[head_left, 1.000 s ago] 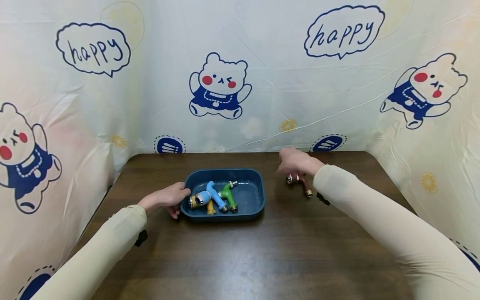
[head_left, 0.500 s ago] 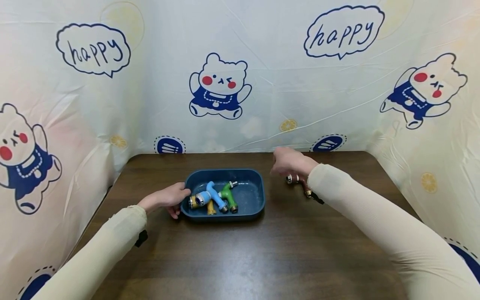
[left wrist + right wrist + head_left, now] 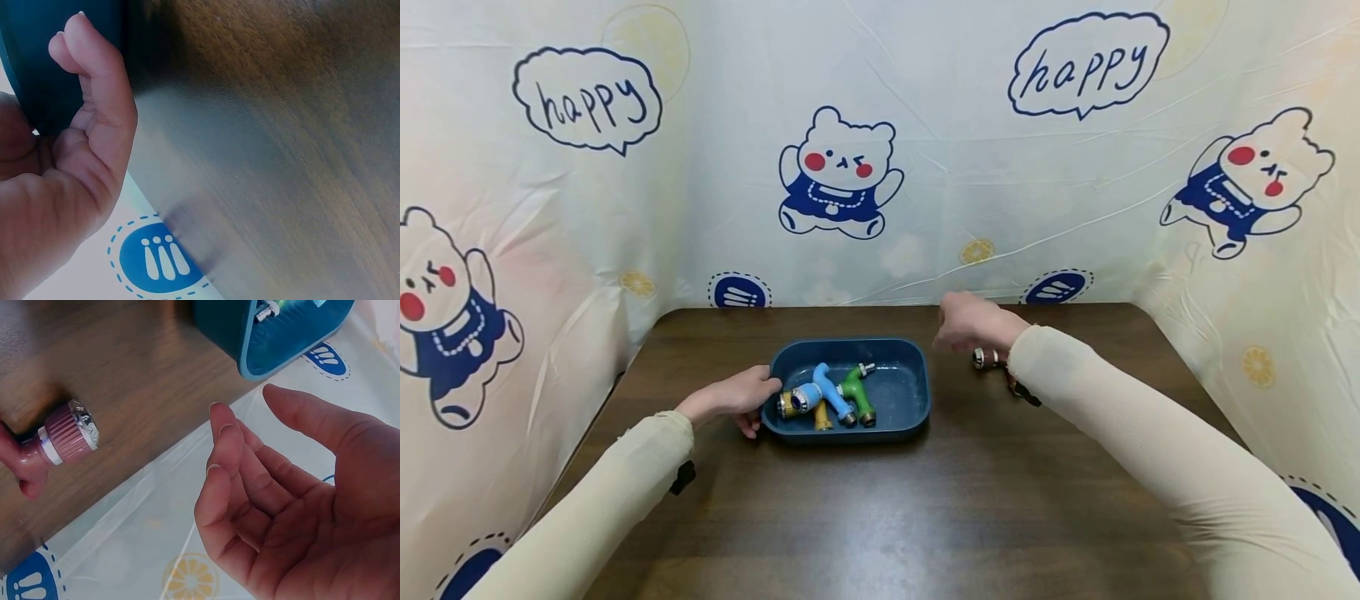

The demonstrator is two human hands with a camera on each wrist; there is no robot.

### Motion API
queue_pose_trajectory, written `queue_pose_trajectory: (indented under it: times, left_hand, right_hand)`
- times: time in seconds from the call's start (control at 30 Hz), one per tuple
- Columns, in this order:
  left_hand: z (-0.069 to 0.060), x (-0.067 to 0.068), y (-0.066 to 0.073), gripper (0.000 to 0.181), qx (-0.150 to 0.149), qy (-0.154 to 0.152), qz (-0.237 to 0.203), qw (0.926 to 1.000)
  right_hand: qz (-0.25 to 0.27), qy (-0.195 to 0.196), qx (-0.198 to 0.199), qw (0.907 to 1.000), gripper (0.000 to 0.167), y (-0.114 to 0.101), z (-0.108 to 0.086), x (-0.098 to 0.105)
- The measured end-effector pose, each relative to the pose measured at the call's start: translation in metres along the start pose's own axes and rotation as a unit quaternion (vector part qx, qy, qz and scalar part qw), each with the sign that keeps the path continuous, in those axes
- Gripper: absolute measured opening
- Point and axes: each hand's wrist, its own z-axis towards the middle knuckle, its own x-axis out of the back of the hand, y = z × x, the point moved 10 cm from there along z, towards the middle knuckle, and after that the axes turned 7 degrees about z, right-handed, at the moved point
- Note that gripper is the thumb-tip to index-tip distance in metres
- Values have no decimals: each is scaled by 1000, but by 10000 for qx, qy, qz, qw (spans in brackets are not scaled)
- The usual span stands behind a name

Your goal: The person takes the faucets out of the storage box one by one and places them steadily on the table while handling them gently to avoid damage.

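Three of four are in: the blue tap (image 3: 827, 386), green tap (image 3: 857, 392) and yellow tap (image 3: 823, 416) lie together in the one dark-blue tray (image 3: 898, 398), just right of the left hand (image 3: 737, 395), which grips its rim. One is left out: the brown tap (image 3: 988, 358), on the table (image 3: 865, 508) beside the right hand (image 3: 973, 323), partly hidden by the right sleeve (image 3: 1063, 367). That right hand, fingers loosely curled, holds nothing and touches neither tray nor tap. Count: four taps, one tray, two hands
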Motion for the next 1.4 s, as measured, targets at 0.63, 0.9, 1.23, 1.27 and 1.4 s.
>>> queue_pose_trajectory:
  times: [0.63, 0.9, 1.23, 1.27, 1.4]
  left_hand:
    - [-49, -19, 58, 35, -601, -36, 921, 9939]
    - [-47, -20, 52, 30, -254, 116, 571, 9980]
    - [-108, -43, 118, 29, -307, 288, 1006, 9940]
    - [-106, -42, 116, 29, -328, 257, 1004, 9941]
    - [-73, -28, 79, 30, -243, 144, 764, 9967]
  right_hand:
    - [-363, -27, -59, 9993, 31, -11, 7, -5]
    - [-498, -65, -44, 9987, 35, -15, 11, -10]
    - [-531, -121, 75, 9985, 48, -19, 12, -13]
    - [-541, -133, 79, 9984, 49, -20, 12, -14]
    - [-560, -171, 133, 9982, 52, -23, 13, -15]
